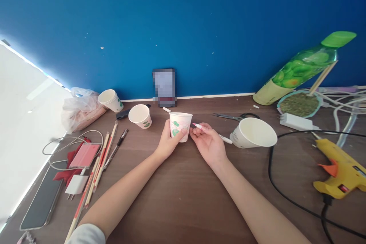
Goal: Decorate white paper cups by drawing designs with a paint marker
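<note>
Brown table (183, 206) set against a blue wall (183, 19), viewed over both forearms.

Near L edge: a phone (42, 202), a white charger plug (76, 185) and a bundle of wooden sticks (98, 167) are laid lengthwise.

Near R edge: a yellow glue gun (340, 173) is placed w/ its black cord (274, 187) looped toward the R forearm.

Table ctr: a printed paper cup (180, 126) is held upright, clamped round its lower wall by the L hand (168, 143). Whether it is rested on the table cannot be told. A marker pen (225, 139) is pinched in the R hand (207, 141), uncapped pink tip pointed at the cup wall, just beside it.

Just R of the hands, a second cup (253, 132) is tipped on its side, w/ scissors (234, 116) behind it.

Toward the far edge: a pen cap (166, 109), two spare cups (140, 115), a plastic bag (80, 108) and, at the far R corner, a tilted green bottle (303, 68).

Risks (judged):
- The thin cup wall could be dented if squeezed too hard.
- A stray mark could be left, the tip being so close.
- The cord could be snagged by the R elbow and the glue gun dragged.
</note>
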Available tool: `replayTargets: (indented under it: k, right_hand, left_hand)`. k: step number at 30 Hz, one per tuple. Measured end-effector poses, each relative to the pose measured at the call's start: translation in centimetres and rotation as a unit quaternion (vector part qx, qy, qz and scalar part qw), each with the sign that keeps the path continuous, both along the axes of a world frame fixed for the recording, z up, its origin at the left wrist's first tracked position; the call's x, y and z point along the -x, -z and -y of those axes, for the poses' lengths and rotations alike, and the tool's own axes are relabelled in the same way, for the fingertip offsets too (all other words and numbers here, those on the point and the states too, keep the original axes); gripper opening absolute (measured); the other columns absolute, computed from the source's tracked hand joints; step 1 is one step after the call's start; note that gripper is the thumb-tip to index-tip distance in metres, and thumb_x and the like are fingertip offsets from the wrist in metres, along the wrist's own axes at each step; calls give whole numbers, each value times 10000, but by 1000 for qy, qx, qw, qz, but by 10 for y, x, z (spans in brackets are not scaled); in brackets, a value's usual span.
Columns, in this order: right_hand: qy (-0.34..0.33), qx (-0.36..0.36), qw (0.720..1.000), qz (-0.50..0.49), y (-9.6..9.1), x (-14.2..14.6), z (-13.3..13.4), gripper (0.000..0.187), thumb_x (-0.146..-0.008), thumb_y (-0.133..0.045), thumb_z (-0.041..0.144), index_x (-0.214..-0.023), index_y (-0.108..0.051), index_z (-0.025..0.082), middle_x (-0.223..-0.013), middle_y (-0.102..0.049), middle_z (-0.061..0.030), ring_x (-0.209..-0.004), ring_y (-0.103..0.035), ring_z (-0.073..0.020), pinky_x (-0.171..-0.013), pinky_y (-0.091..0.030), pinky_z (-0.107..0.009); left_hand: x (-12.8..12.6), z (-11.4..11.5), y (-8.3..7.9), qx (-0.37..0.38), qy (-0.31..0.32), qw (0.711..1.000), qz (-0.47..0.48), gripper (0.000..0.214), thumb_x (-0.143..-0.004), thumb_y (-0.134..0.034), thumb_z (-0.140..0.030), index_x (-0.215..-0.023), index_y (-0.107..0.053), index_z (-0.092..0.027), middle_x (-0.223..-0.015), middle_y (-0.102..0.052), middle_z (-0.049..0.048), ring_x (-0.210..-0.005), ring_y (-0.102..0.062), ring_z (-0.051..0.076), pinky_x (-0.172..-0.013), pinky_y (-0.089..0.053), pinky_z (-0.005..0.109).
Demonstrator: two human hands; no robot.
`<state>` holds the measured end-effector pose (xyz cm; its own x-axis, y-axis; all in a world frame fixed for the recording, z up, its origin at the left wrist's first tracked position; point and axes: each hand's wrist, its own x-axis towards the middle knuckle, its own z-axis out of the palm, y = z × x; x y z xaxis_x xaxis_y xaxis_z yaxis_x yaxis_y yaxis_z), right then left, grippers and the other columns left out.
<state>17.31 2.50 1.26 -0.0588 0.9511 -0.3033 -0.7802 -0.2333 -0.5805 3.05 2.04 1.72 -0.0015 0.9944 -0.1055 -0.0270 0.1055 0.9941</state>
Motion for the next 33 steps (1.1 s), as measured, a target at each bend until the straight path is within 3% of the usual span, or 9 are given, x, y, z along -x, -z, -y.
replayTargets:
  k: [13, 33]
  right_hand:
    - [-27, -54, 997, 54, 3, 1, 2, 73, -649, -705, 212, -611, -644, 223, -533, -557, 40, -643, -523, -108, -758, -472, -285]
    - [-16, -42, 998, 54, 5, 2, 2, 95, -671, -723, 238, -641, -635, 224, -547, -550, 48, -649, -525, -107, -773, -483, -280]
  left_hand:
    - [-1, -1, -3, 2, -3, 1000, -4, 468, -708, -718, -481, -1005, -534, -170, -967, -645, 52, -901, -600, 186, -804, -472, 294]
    - [0, -2, 0, 0, 8, 1000, -4, 490, -699, -742, -484, -1014, -531, -174, -979, -637, 50, -908, -602, 185, -804, -471, 293]
